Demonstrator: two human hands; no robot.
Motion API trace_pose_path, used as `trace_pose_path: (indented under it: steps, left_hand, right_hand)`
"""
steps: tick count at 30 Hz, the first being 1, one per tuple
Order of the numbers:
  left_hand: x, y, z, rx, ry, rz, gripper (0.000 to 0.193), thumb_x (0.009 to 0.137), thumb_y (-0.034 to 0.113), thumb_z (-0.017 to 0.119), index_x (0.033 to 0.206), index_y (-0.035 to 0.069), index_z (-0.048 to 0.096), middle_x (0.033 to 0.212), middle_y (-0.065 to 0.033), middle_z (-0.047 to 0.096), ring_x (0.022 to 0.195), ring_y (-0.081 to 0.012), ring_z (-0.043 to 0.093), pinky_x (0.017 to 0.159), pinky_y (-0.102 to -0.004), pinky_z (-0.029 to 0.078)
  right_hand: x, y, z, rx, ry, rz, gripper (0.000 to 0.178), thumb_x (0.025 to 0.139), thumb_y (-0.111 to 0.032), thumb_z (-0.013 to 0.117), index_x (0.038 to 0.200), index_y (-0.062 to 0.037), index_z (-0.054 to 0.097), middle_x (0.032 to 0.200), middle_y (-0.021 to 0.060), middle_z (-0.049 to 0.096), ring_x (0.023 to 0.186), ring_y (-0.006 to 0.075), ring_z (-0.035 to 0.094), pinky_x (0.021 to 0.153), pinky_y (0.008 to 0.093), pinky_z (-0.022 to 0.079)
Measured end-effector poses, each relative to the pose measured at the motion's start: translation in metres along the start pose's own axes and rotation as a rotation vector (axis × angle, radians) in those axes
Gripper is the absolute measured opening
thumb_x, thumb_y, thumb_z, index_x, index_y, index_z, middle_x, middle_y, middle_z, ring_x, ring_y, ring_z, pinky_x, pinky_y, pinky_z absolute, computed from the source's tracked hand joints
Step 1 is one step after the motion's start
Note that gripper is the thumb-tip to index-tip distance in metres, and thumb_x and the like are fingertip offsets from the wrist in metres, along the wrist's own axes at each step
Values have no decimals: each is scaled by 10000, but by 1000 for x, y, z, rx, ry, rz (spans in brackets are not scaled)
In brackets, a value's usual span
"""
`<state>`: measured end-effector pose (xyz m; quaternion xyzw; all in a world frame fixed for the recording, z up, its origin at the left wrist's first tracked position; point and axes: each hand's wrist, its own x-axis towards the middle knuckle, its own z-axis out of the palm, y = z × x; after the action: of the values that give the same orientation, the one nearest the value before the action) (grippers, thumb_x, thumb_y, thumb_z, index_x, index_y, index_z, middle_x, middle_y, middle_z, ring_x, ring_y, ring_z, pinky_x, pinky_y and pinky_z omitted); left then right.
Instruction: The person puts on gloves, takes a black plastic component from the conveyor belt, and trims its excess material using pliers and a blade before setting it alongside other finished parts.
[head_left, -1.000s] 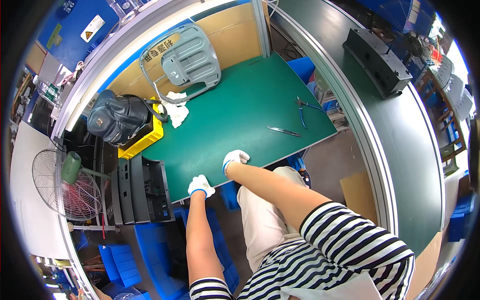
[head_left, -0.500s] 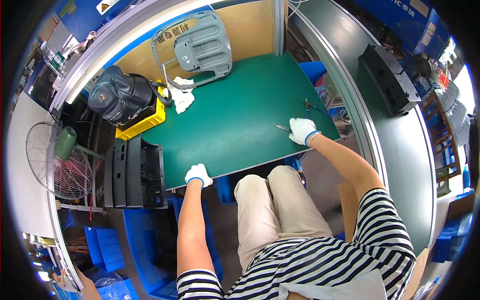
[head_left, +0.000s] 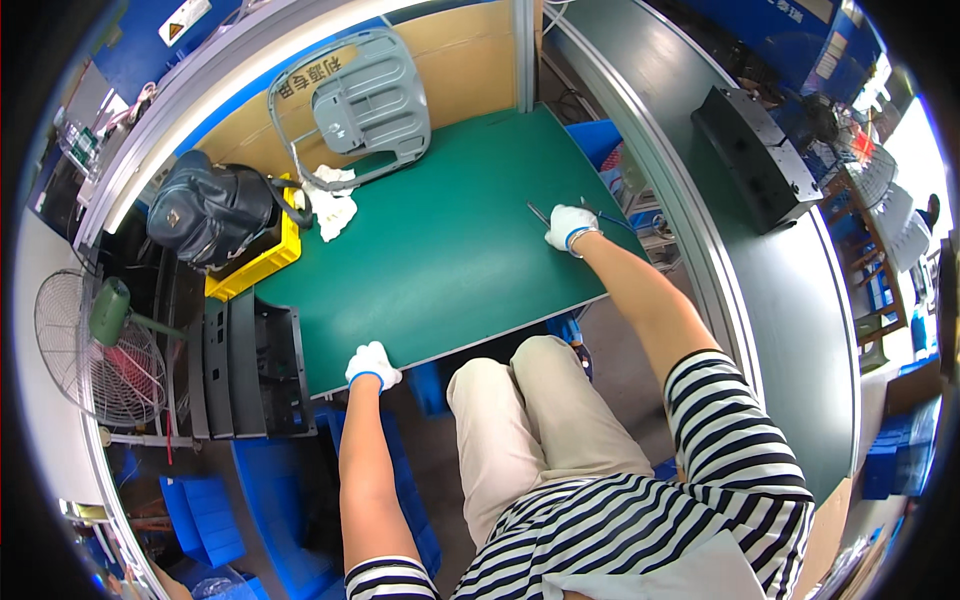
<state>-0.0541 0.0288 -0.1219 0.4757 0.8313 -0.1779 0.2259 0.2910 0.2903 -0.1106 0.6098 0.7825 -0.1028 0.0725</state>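
Observation:
My right hand (head_left: 570,229), in a white glove with a blue cuff, is over the right part of the green tabletop (head_left: 440,260). It is closed round a slim pointed metal tool (head_left: 538,212), whose end sticks out to the left; its exact kind is unclear. Just beyond that hand lies a blue-handled hand tool (head_left: 604,216), partly hidden by the glove. At the table's near left edge rests my left hand (head_left: 372,366), gloved the same way. Its fingers are loosely bent, its thumb stands apart, and nothing shows in it.
A grey plastic frame (head_left: 375,105) leans at the back, with a white cloth (head_left: 330,208) before it. On the left, a black backpack (head_left: 215,215) sits on a yellow crate (head_left: 258,272), near dark housings (head_left: 245,360) and a fan (head_left: 100,345). Another dark housing (head_left: 755,160) lies on the right-hand bench (head_left: 800,300).
My right hand has moved farther over the table with the metal tool, closer to the blue-handled tool. My left hand stays at the near edge. The whole view has shifted slightly.

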Motion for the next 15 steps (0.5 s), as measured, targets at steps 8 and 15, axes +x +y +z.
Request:
trace_pose_path:
  steps: [8,15]
  left_hand:
    - [-7,2,-3,-17,-28,10,735,678,339,819,1279,43,517,1349,-197,511,1239,-350,545,1029,-416,475]
    - [-17,-7,2,-18,108,-13,650,698,351,783,1219,25,571,1301,-207,562,1203,-361,573,1009,-415,489]
  right_hand:
    - [-55,6,-56,258,506,-219,385,822,-393,641,997,-57,574,910,187,675,845,370,674,759,462,543]
    - [-108,116,-224,158,903,143,363,849,-416,591,961,-77,660,976,176,662,909,378,662,781,470,536]
